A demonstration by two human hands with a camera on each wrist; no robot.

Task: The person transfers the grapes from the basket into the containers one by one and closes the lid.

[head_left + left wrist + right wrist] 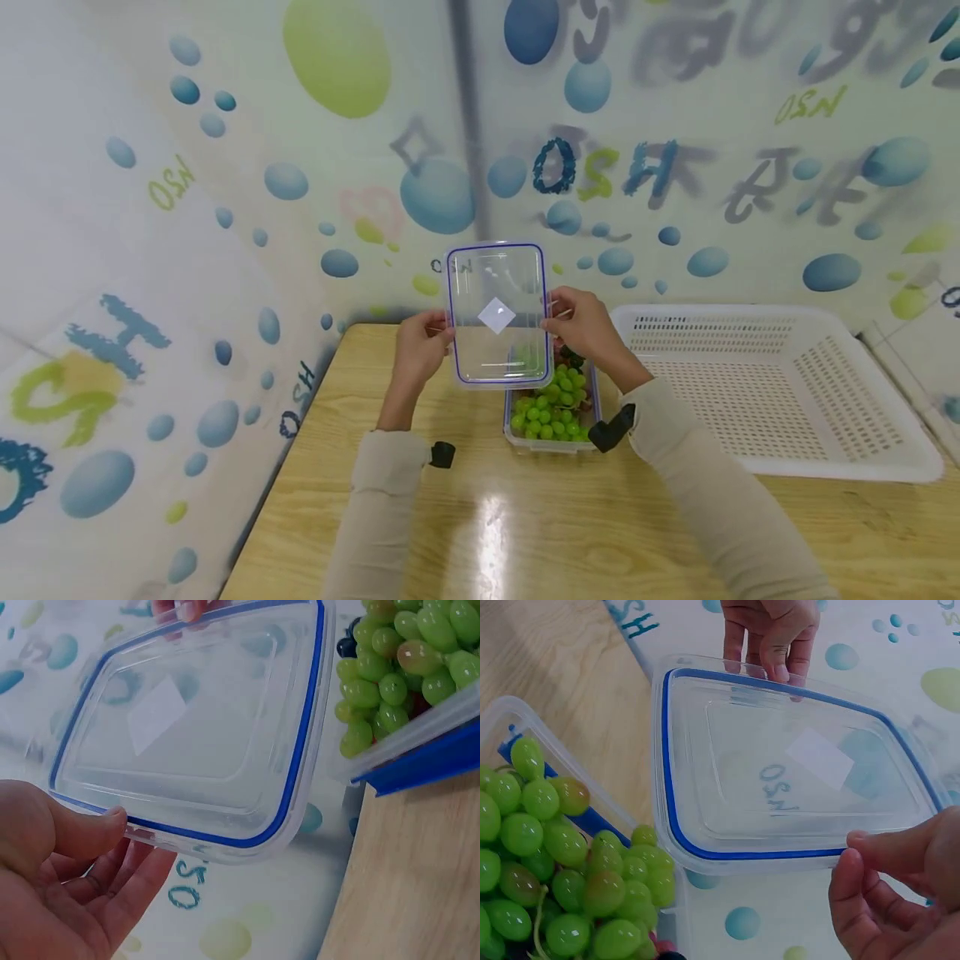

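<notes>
A clear plastic lid with a blue seal and a white diamond-shaped label is held up, tilted, above the table. My left hand pinches its left edge between thumb and fingers. On the opposite edge, my right hand pinches it the same way. Just below and behind the lid stands a clear container filled with green grapes, with some darker fruit at its back. In the right wrist view the grapes rise close to the container's rim, and the lid is apart from it.
A large white perforated basket stands on the right of the wooden table. Walls printed with blue and green drops rise behind and to the left. Black straps sit at the wrists.
</notes>
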